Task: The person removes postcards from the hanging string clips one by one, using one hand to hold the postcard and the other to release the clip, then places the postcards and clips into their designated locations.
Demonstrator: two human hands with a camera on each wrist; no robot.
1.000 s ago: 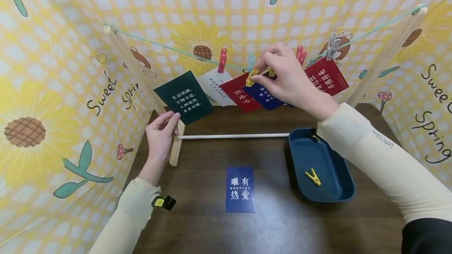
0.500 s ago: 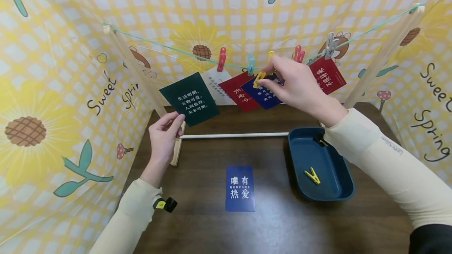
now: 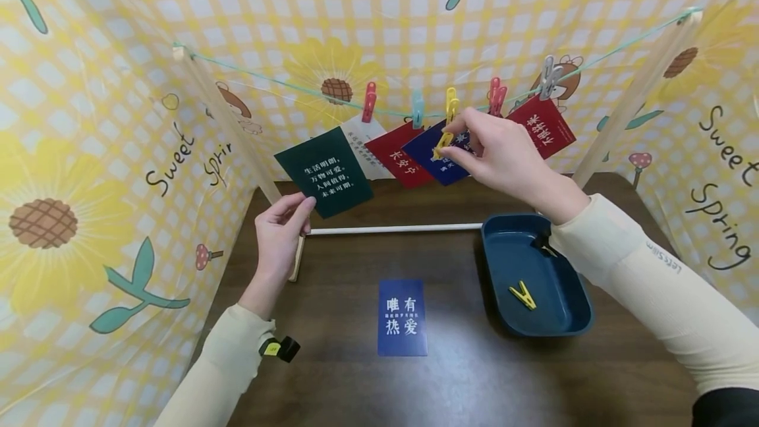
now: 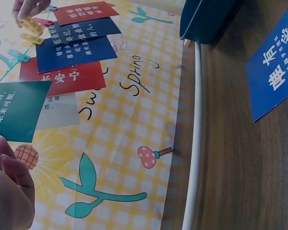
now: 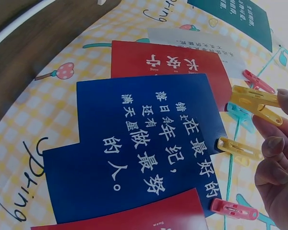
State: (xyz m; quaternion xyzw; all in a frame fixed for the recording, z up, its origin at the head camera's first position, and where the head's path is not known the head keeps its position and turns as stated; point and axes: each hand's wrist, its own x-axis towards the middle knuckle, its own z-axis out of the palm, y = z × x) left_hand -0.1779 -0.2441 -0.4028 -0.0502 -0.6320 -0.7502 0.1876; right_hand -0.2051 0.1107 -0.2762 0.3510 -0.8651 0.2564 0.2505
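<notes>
My left hand [image 3: 281,229] pinches a dark green card [image 3: 323,170] by its lower edge, left of the hanging cards. Between my right thumb and fingers is a yellow clothespin [image 5: 252,100]; that right hand [image 3: 504,153] is in front of the hanging blue card [image 3: 427,157]. A green string [image 3: 267,74] carries a white card [image 3: 363,140], a red card [image 3: 394,157], blue cards and another red card [image 3: 551,130]. They hang from a red clothespin [image 3: 369,103], a light-blue one, a yellow one, a second red one and a grey one [image 3: 549,78]. My right hand partly hides the blue cards in the head view.
A blue card [image 3: 402,318] lies on the brown table [image 3: 332,321]. At the right, a dark blue tray [image 3: 563,328] holds a yellow clothespin [image 3: 523,296] and a small black object [image 3: 542,246]. Wooden posts [image 3: 637,97] hold the string, and a white rod [image 3: 394,229] spans low between them.
My right hand has moved slightly down and to the right with the yellow clothespin, uncovering the pins on the string. The left hand has carried the green card a little right and down.
</notes>
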